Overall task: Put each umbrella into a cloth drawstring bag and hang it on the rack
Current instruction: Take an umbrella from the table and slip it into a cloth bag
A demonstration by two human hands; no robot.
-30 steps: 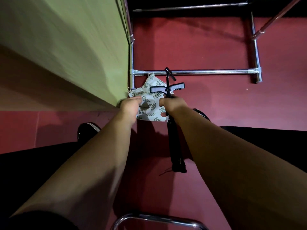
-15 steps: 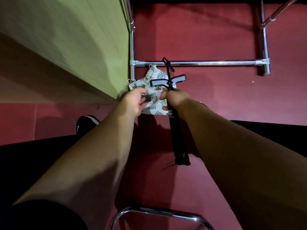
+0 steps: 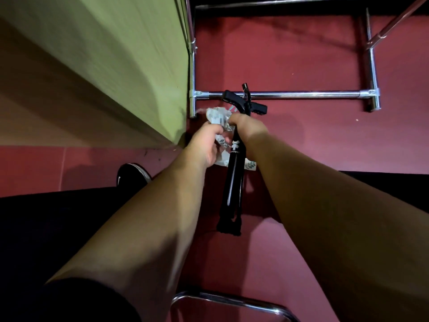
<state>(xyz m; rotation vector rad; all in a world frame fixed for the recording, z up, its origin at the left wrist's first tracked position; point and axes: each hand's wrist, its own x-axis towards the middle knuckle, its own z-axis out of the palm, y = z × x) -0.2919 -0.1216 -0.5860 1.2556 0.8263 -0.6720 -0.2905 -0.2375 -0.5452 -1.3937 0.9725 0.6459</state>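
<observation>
Since the earlier frame, cloth bag (image 3: 218,118) has bunched up. Left grip (image 3: 205,145) clenches its fabric; right grip (image 3: 249,127) grasps black umbrella (image 3: 234,182) near rack rail (image 3: 301,94).

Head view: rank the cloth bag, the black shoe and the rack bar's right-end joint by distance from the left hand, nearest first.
1. Cloth bag: gripped by the left hand.
2. Black shoe: lower left of it.
3. Right-end joint: far right, on the rack bar.
</observation>
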